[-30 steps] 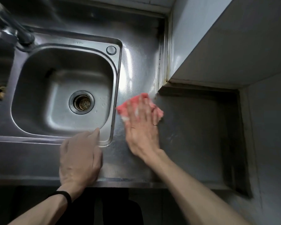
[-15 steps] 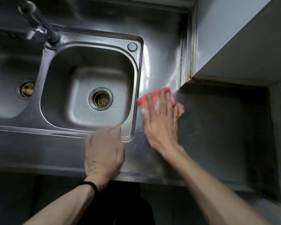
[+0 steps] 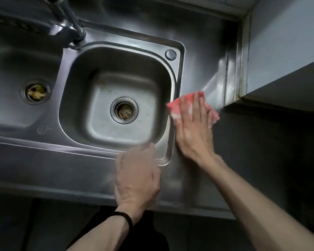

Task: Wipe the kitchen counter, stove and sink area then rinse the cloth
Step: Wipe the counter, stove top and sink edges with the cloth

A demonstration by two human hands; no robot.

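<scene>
So here we had the pink cloth pinned flat under our right hand, on the steel strip just right of the right-hand sink basin, with its near edge touching the basin's rim. The fingers were stretched out straight and close together, palm down, not curled around anything, so the cloth was only pressed, not gripped; its edges poked out past the fingertips and on both sides. Our left hand rested on the counter's front lip just in front of that same basin, fingers loosely extended and holding nothing, looking like a brace. It was a bit blurred, so we couldn't say how hard it leaned. As for how the cloth would handle: thin, soft and floppy, basically weightless, probably damp, and on that slick steel we figured it would bunch or slide out from under the palm if the pressure went uneven. A flat spread hand seemed right for wiping. For the rinse we'd have pinched up one of the exposed edges, or scrunched the whole thing into a fist, since there's nothing stiff to grab. The faucet stood behind the basin, at its back left corner, and the second basin with a gunky strainer sat to the left.
</scene>
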